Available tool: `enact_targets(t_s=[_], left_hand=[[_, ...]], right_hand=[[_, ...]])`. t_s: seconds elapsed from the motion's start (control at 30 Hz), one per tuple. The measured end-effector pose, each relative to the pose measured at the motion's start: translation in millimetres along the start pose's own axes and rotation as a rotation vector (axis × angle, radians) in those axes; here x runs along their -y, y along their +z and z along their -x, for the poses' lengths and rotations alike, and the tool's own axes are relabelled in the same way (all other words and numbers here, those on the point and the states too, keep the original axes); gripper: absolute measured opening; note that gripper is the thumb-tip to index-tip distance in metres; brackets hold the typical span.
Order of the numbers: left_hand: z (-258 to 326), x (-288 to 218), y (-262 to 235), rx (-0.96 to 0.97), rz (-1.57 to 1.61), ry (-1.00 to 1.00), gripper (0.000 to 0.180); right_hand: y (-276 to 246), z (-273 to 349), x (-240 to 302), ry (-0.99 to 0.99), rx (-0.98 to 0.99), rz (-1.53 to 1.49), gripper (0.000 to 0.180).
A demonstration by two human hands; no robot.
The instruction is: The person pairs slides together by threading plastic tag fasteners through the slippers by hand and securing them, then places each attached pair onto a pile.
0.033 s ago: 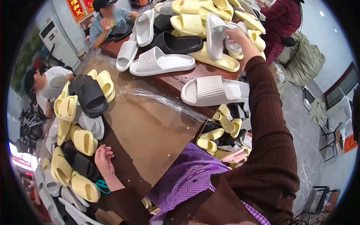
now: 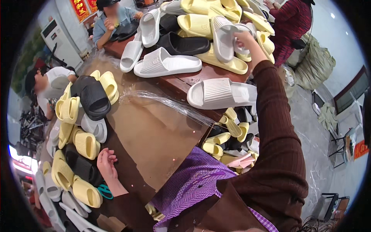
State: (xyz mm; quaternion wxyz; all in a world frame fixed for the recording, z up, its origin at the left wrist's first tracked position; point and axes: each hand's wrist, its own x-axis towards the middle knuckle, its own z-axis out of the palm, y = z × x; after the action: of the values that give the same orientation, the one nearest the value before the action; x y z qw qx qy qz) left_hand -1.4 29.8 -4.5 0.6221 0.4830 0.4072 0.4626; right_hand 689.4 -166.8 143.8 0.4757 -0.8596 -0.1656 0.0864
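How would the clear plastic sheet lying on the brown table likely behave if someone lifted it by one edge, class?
The clear plastic sheet would probably flop and sag, since its far edge already wrinkles. It looks thin, so likely very light and easily shifted. Its glossy surface suggests it may slide on the table. The left hand rests near its corner; the right hand grips a white slipper.

Far pile: ribbed foam slide sandals, pale yellow (image 2: pixel 195 24), white (image 2: pixel 166 63), black (image 2: pixel 184 44).
Near right: single white ribbed slide (image 2: pixel 221 92).
Left stack: yellow slides (image 2: pixel 85 144), black slide (image 2: pixel 94 98).
Wooden table top (image 2: pixel 176 83): reddish brown.
Clear plastic sheet (image 2: pixel 154 127): brownish tint.
Knit sleeve (image 2: pixel 276 127): dark brown.
Apron cloth (image 2: pixel 197 179): purple-white check.
Scissors handle (image 2: pixel 103 190): teal.
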Motion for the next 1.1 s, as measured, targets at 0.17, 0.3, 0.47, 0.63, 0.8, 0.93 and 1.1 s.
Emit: enact_targets(t_s=[0.17, 0.3, 0.47, 0.63, 0.8, 0.93, 1.1], left_hand=[[-22, 12, 31, 0.144, 0.057, 0.023, 0.023], [1, -10, 11, -0.015, -0.002, -0.010, 0.022], [2, -9, -2, -0.046, -0.007, 0.012, 0.022], [1, -9, 3, -0.055, 0.061, 0.033, 0.023], [3, -13, 0, -0.122, 0.209, -0.065, 0.024], [-5, -12, -5, -0.085, 0.411, -0.135, 0.024], [-24, 3, -7, -0.074, 0.662, -0.165, 0.021]], right_hand=[[-113, -84, -83, -0.517, 0.000, 0.404, 0.023], [-12, -45, -45, -0.284, -0.114, 0.548, 0.043], [-1, 29, 38, -0.658, -0.417, 1.021, 0.033], [-26, -10, 53, -0.665, -0.325, 1.177, 0.032], [-12, 15, 53, -0.150, -0.091, 1.157, 0.033], [-9, 18, 86, -0.167, 0.044, 1.177, 0.038], [28, 39, 139, -1.244, -0.244, 0.985, 0.042]])
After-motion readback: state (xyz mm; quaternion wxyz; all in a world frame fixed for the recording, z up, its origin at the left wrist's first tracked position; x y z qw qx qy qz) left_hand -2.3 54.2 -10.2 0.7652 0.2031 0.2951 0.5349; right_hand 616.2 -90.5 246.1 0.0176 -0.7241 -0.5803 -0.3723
